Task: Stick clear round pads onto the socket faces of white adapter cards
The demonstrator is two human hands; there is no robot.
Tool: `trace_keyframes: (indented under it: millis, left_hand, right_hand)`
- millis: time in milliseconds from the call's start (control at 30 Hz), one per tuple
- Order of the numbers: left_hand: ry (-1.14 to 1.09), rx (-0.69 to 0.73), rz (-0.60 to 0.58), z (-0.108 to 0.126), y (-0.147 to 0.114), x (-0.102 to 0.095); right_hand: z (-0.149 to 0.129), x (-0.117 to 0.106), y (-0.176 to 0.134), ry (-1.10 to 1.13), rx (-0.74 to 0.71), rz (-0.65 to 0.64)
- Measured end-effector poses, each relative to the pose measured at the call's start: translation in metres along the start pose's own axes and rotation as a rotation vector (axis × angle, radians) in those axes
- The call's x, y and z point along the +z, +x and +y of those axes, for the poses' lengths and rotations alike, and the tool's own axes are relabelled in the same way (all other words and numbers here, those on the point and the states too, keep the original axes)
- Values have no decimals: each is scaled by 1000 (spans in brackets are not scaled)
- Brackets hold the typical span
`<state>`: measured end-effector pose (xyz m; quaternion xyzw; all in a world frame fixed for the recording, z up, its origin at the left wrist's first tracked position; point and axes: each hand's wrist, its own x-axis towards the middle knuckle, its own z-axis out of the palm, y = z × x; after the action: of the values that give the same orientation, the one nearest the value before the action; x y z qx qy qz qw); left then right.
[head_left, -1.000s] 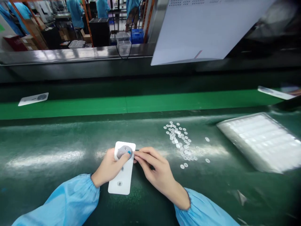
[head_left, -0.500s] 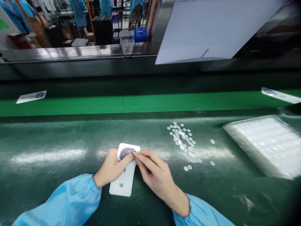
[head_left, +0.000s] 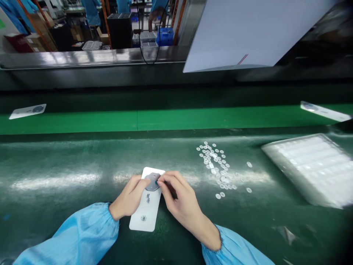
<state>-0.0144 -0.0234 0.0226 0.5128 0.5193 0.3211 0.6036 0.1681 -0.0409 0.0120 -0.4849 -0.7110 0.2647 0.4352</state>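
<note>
My left hand (head_left: 129, 197) grips a white panel (head_left: 151, 209) with rounded corners from its left side, thumb lying on the face. A grey disc-like area (head_left: 152, 183) fills the panel's top end, with dark characters in the middle and a small round emblem near the bottom. My right hand (head_left: 180, 202) has its thumb and forefinger pinched together at the right edge of the grey area. A tiny spot of blue shows by those fingertips; what they pinch is too small to name. Many small clear round discs (head_left: 217, 169) lie scattered to the right of my hands.
Beyond the green bench (head_left: 68, 158) runs a bright green belt (head_left: 179, 118), carrying a similar panel (head_left: 26, 111) at left and another panel (head_left: 325, 111) at right. A clear bag of white pieces (head_left: 314, 169) lies right. A white sheet (head_left: 234, 36) hangs overhead. People in blue work behind.
My left thumb has drawn back left, uncovering more of the grey area and the characters. The panel has shifted slightly right. The belt and its panels have slid left.
</note>
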Motion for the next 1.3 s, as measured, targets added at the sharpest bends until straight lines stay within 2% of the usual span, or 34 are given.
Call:
trace_keyframes:
  millis: [100,200,267,367,467,567,633,733,800,867,900,933,967,1067,1100,1167,1300]
  left_hand:
    - [-75,-132,60,-5,2,-2]
    - [-269,-237,-57,-5,5,-2]
    - [-391,-247,-132,-3,7,-2]
    - [-482,-237,-121,1,8,-2]
    - [-531,-242,-88,2,10,-5]
    - [-519,-231,-95,0,15,-8]
    - [-493,-213,-107,-1,17,-10]
    - [-479,-182,-103,3,18,-10]
    - [-472,-158,-92,7,17,-9]
    - [-453,-134,-87,9,17,-9]
    - [-444,-120,-84,10,16,-9]
    - [-435,-107,-82,11,16,-9]
    - [-426,-97,-81,12,16,-9]
    - [-413,-82,-71,16,13,-8]
    - [-406,-81,-70,17,12,-8]
    - [-390,-73,-80,19,10,-8]
    - [-379,-73,-97,19,10,-9]
  right_hand:
    - [-2,-2,6,275,187,-26]
    - [0,-7,6,511,336,-36]
    - [6,-19,-2,572,394,19]
    - [20,-62,-38,579,424,200]
    - [40,-129,-105,578,487,427]
    - [61,-190,-190,423,611,790]
    - [76,-214,-243,202,741,962]
    - [95,-221,-294,-180,968,1009]
    - [98,-215,-306,-427,1080,1025]
    - [94,-206,-301,-696,1151,1017]
    - [90,-202,-293,-804,1139,992]
    - [85,-198,-281,-854,1066,962]
    - [80,-194,-267,-838,924,923]
    - [71,-178,-211,-705,383,739]
    - [71,-172,-190,-678,294,689]
    - [73,-160,-150,-651,228,612]
    - [83,-147,-91,-663,239,525]
